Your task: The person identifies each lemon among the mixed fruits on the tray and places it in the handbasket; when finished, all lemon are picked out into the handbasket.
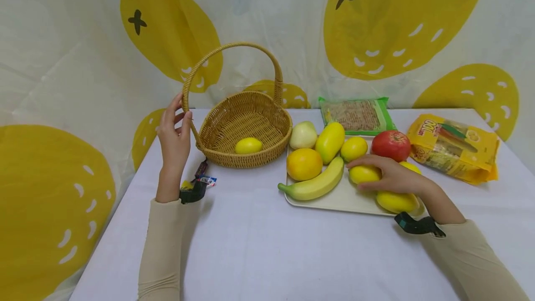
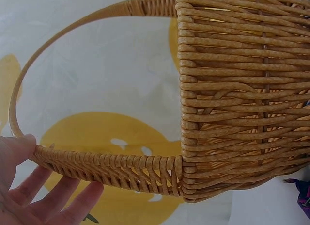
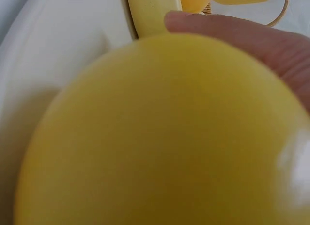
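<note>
My left hand point(image 1: 173, 136) grips the handle point(image 1: 189, 75) of a brown wicker basket point(image 1: 234, 159). In the left wrist view the thumb lies on one side of the handle and the fingers point(image 2: 82, 205) pass behind it. One lemon point(image 1: 248, 146) lies inside the basket. Over the beige tray point(image 1: 334, 203), my right hand point(image 1: 390, 175) has thumb and fingers around another lemon point(image 1: 362, 175). A yellow fruit point(image 1: 397, 202) sits under that wrist, and a large yellow fruit surface point(image 3: 160, 137) fills the right wrist view, hiding most of the hand there.
The tray also bears a banana point(image 1: 315, 185), an orange fruit point(image 1: 304, 164), a pale round fruit point(image 1: 303, 135), a mango point(image 1: 330, 142), a lemon point(image 1: 354, 148) and a red fruit point(image 1: 391, 145). Behind lie a green-edged packet point(image 1: 355, 116) and a yellow bag point(image 1: 453, 147). Small wrapped sweets point(image 1: 206, 180) lie near the left wrist.
</note>
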`<state>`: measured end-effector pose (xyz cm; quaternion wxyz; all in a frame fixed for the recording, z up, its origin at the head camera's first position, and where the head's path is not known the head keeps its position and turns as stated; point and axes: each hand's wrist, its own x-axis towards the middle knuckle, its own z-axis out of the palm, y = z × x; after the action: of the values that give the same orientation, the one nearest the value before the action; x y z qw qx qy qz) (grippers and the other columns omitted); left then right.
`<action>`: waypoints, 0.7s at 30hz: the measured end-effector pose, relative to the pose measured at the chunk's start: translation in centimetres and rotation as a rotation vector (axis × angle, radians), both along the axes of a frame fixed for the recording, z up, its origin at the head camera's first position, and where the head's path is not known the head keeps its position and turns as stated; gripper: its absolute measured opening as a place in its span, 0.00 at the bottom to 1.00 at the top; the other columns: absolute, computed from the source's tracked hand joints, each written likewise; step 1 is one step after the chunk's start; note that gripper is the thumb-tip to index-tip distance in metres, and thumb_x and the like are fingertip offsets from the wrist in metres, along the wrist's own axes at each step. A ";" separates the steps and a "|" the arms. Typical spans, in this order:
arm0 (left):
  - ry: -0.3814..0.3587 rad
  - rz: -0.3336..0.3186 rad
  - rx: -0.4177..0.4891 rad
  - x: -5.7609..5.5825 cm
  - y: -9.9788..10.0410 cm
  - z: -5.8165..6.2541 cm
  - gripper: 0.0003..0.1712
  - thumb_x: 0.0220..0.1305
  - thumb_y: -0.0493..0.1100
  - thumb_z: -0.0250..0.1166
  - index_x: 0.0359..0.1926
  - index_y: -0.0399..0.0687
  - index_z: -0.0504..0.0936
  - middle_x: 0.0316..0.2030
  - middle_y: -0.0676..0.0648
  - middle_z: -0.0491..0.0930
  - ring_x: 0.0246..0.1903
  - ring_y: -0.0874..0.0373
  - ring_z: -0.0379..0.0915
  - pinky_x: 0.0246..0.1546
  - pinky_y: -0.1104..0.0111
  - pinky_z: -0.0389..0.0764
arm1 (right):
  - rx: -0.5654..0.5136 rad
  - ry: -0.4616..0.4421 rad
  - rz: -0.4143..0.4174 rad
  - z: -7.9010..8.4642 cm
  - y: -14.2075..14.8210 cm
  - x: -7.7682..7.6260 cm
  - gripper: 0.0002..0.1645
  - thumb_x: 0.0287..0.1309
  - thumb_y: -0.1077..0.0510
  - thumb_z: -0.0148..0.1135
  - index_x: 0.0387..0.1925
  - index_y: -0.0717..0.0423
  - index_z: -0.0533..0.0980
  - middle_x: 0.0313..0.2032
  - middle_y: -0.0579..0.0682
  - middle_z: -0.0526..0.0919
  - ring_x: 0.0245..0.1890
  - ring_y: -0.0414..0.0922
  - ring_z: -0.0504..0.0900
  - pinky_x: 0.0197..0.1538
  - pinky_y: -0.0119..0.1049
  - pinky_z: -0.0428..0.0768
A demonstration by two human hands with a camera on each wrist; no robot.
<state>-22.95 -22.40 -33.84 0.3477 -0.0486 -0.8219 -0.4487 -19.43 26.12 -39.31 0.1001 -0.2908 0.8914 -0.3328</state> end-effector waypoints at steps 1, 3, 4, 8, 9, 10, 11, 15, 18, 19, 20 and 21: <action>-0.002 0.002 -0.001 0.0 0.0 0.0 0.26 0.71 0.40 0.58 0.68 0.56 0.70 0.56 0.40 0.75 0.51 0.48 0.79 0.41 0.82 0.77 | -0.011 -0.005 -0.011 0.1 -0.1 0.0 0.27 0.55 0.52 0.71 0.57 0.49 0.78 0.54 0.46 0.79 0.54 0.42 0.73 0.58 0.32 0.69; -0.003 0.004 -0.004 0.0 0.0 -0.1 0.26 0.71 0.40 0.58 0.68 0.56 0.71 0.56 0.40 0.75 0.51 0.48 0.79 0.41 0.81 0.77 | -0.032 -0.015 -0.036 0.4 -0.2 0.0 0.28 0.54 0.53 0.72 0.57 0.49 0.77 0.55 0.47 0.79 0.54 0.44 0.72 0.59 0.32 0.69; -0.003 0.005 -0.005 0.0 -0.1 -0.1 0.26 0.71 0.40 0.58 0.68 0.56 0.71 0.56 0.40 0.74 0.51 0.48 0.79 0.41 0.82 0.77 | -0.034 -0.017 -0.053 0.5 -0.3 -0.1 0.28 0.54 0.52 0.72 0.58 0.48 0.77 0.55 0.47 0.79 0.54 0.43 0.72 0.59 0.32 0.69; 0.008 -0.003 -0.003 -0.1 -0.1 0.0 0.26 0.71 0.40 0.59 0.68 0.56 0.71 0.56 0.40 0.75 0.51 0.48 0.79 0.41 0.82 0.77 | -0.025 0.007 -0.077 1.3 -0.9 -0.2 0.31 0.54 0.51 0.72 0.60 0.48 0.76 0.55 0.47 0.80 0.51 0.40 0.72 0.56 0.26 0.69; 0.008 -0.005 -0.003 -0.1 0.0 0.0 0.26 0.71 0.40 0.59 0.68 0.56 0.71 0.56 0.40 0.75 0.51 0.48 0.79 0.41 0.82 0.77 | -0.036 0.015 -0.065 1.4 -1.0 -0.2 0.31 0.54 0.52 0.72 0.60 0.50 0.76 0.54 0.47 0.80 0.49 0.39 0.73 0.55 0.25 0.70; 0.008 -0.008 -0.003 -0.1 -0.1 -0.1 0.26 0.71 0.40 0.58 0.68 0.56 0.71 0.56 0.40 0.75 0.51 0.48 0.79 0.41 0.82 0.77 | -0.051 0.028 -0.050 1.6 -1.2 -0.2 0.31 0.54 0.53 0.72 0.60 0.51 0.76 0.54 0.47 0.80 0.48 0.37 0.73 0.54 0.23 0.71; 0.008 -0.012 -0.003 -0.2 -0.1 -0.1 0.26 0.71 0.40 0.59 0.68 0.56 0.71 0.56 0.40 0.75 0.51 0.48 0.79 0.41 0.82 0.77 | -0.073 0.038 -0.030 1.8 -1.5 -0.2 0.31 0.54 0.55 0.72 0.60 0.53 0.76 0.54 0.48 0.81 0.48 0.36 0.74 0.53 0.21 0.71; 0.000 -0.017 -0.008 -0.1 -0.1 -0.1 0.27 0.71 0.40 0.58 0.69 0.57 0.70 0.56 0.40 0.74 0.51 0.47 0.78 0.41 0.81 0.78 | -0.216 0.040 0.063 2.9 -3.1 -0.3 0.31 0.53 0.63 0.72 0.60 0.57 0.75 0.55 0.53 0.79 0.49 0.35 0.74 0.53 0.20 0.72; -0.005 -0.014 -0.010 -0.1 -0.1 0.0 0.27 0.71 0.41 0.58 0.69 0.58 0.70 0.56 0.41 0.74 0.51 0.48 0.78 0.41 0.80 0.79 | -0.288 0.017 0.104 3.9 -4.7 -0.6 0.32 0.53 0.65 0.71 0.61 0.55 0.75 0.56 0.53 0.78 0.50 0.36 0.74 0.53 0.22 0.74; -0.006 -0.012 -0.010 -0.1 -0.1 0.0 0.27 0.71 0.41 0.58 0.69 0.58 0.70 0.56 0.41 0.74 0.51 0.48 0.78 0.42 0.79 0.79 | -0.300 0.009 0.114 4.2 -5.2 -0.8 0.32 0.53 0.65 0.71 0.61 0.55 0.75 0.57 0.52 0.78 0.50 0.37 0.75 0.53 0.23 0.74; -0.008 -0.010 -0.009 0.0 -0.1 0.0 0.27 0.71 0.41 0.58 0.69 0.58 0.70 0.56 0.41 0.74 0.51 0.48 0.78 0.42 0.78 0.79 | -0.311 -0.005 0.123 4.5 -5.7 -0.9 0.32 0.53 0.65 0.71 0.61 0.54 0.74 0.57 0.52 0.78 0.50 0.38 0.75 0.53 0.24 0.75; -0.010 -0.009 -0.009 0.0 -0.1 0.0 0.27 0.71 0.41 0.58 0.69 0.58 0.70 0.56 0.41 0.74 0.51 0.49 0.78 0.42 0.77 0.80 | -0.315 -0.015 0.128 4.7 -6.2 -1.1 0.32 0.53 0.64 0.71 0.61 0.54 0.74 0.57 0.51 0.77 0.50 0.39 0.75 0.53 0.25 0.75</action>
<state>-22.97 -22.52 -33.87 0.3414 -0.0513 -0.8253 -0.4469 -20.57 19.88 -34.58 0.0809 -0.3565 0.8073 -0.4633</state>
